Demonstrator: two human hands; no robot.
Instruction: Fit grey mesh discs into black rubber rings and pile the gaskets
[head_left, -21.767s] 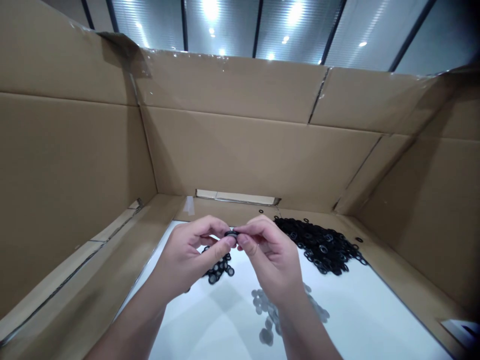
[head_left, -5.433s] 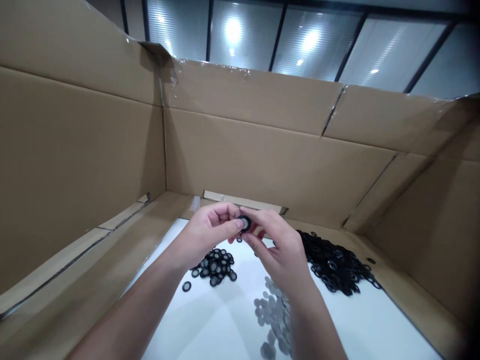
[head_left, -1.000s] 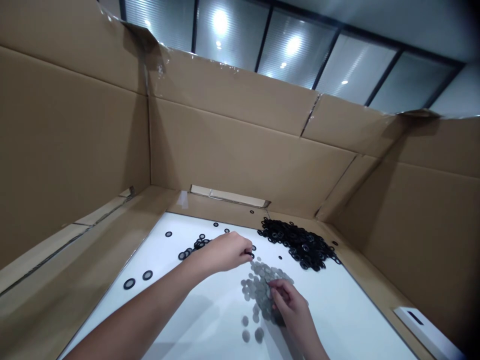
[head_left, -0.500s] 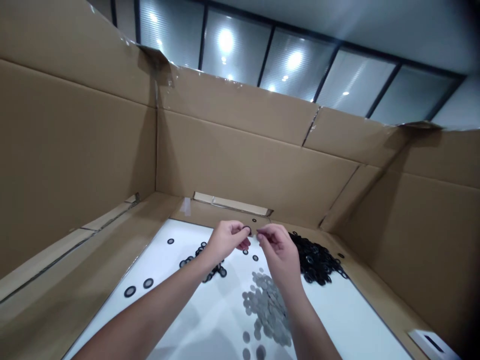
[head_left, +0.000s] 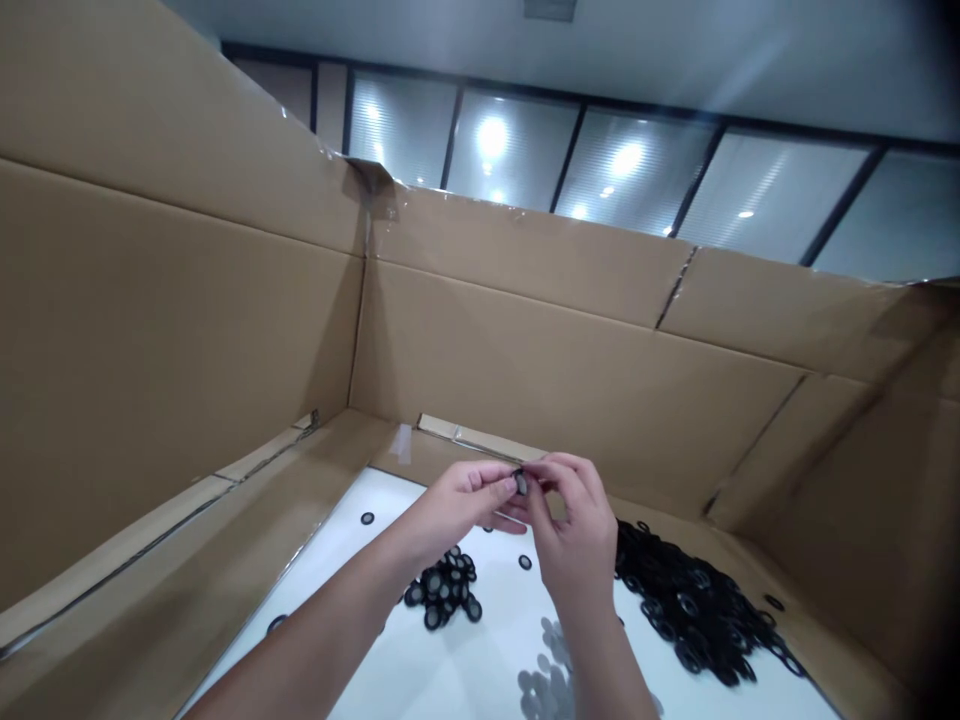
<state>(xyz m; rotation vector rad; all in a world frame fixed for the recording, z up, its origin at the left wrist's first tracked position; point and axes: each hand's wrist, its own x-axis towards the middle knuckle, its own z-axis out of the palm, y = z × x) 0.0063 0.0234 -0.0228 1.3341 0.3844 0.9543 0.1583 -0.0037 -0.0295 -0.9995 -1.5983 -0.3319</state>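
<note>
One small black ring (head_left: 520, 483) pinched at its rim between left hand (head_left: 469, 503) and right hand (head_left: 574, 530), both grips almost fully closed on it, held up over a white panel (head_left: 495, 640) inside a cardboard box (head_left: 570, 370). Probably light, thin, slightly soft rubber, easy to drop, so best taken by the rim in a tight pinch. Below, a heap of black rings (head_left: 442, 588), one loose ring (head_left: 525, 562), gray discs (head_left: 544, 675) and a larger black heap (head_left: 694, 610) farther right.
</note>
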